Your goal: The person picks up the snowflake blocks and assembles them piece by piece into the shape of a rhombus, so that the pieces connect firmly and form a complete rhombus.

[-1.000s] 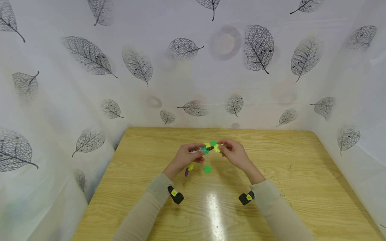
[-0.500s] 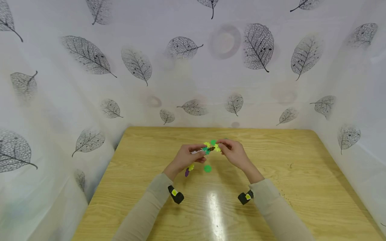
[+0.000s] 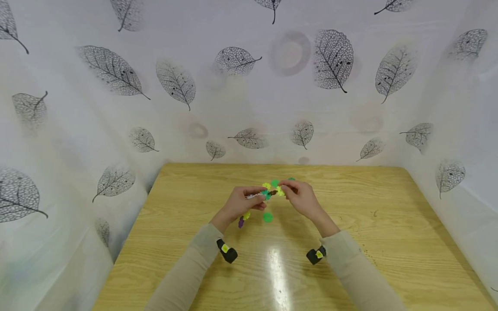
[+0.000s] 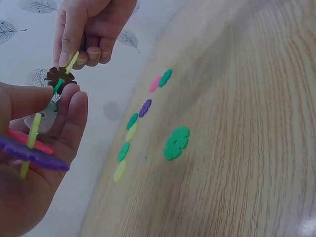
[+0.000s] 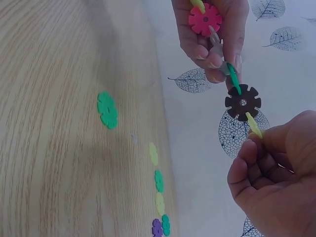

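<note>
A short chain of interlocked plastic snowflake discs hangs above the middle of the wooden table, held by both hands. My left hand grips one end, where purple, pink and grey discs sit among its fingers. A green disc links to a brown disc in the open gap. My right hand pinches the yellow disc slotted into the brown one. More pieces dangle below the left hand.
One loose green disc lies flat on the table under the hands. Several more discs in yellow, green, purple and pink lie in a row near the far table edge. Leaf-patterned white sheeting walls in three sides.
My right hand has shifted a little left, closer to the left hand. The chain stays held between both hands.
</note>
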Tool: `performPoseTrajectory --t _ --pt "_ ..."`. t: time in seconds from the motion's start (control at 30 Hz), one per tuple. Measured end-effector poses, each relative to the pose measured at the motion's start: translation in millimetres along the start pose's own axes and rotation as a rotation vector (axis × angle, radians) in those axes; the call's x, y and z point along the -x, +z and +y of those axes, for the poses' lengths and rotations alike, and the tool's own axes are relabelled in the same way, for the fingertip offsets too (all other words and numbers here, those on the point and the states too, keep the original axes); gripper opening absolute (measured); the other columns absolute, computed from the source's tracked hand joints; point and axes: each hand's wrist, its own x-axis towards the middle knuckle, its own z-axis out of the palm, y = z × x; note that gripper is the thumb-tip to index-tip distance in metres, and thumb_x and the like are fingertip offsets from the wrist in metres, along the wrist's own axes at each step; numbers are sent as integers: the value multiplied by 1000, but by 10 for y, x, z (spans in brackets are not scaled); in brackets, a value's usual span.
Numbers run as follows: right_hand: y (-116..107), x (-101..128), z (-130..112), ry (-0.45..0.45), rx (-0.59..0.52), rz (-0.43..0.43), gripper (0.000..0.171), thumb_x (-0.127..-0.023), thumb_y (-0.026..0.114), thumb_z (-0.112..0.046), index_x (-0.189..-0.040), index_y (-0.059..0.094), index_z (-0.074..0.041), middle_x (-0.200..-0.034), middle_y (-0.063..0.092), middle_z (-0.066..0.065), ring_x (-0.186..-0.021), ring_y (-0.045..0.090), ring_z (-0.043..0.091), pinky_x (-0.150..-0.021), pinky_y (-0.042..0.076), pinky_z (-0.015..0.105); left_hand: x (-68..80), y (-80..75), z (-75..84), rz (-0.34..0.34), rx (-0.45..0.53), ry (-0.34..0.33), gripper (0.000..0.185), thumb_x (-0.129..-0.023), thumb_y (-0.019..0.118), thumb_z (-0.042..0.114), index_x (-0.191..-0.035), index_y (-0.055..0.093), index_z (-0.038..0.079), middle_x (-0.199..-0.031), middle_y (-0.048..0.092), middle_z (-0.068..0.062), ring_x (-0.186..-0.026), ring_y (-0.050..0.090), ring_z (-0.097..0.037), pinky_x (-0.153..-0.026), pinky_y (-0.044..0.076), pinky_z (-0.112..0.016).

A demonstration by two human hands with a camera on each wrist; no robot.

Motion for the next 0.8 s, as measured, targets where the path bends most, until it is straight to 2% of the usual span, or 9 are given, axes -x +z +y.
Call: performPoseTrajectory --t 0.2,0.47,0.67,0.8 --pt "14 4 2 -21 4 10 24 -109 59 -12 -123 73 1 -83 67 10 -69 56 14 -55 46 25 4 -8 -4 -11 -7 10 42 -105 64 7 -144 58 -9 -121 66 -43 -82 77 -9 -99 58 -64" --pt "25 16 12 -24 6 11 23 -109 58 -11 -121 73 2 -86 66 27 -63 51 12 -53 44 25 0 -1 1 -28 7 7 41 -105 63 5 -143 58 -9 -125 61 -47 -81 77 -8 -100 57 -64" --pt "29 15 -10 -25 10 22 23 -108 59 -9 -121 73 3 -82 66 14 -64 53 13 -53 44 24 5 6 23 -15 13 -8 41 -105 63 5 -144 58 -9 -121 66 -43 -81 77 -9 -102 54 -68" --pt "34 15 -35 -23 5 37 24 -108 59 -9 -122 73 5 -83 67 10 -65 54 12 -52 44 23 2 8 29 -7 24 -16 40 -105 62 4 -143 59 -8 -121 66 -43 -81 77 -8 -102 55 -65"
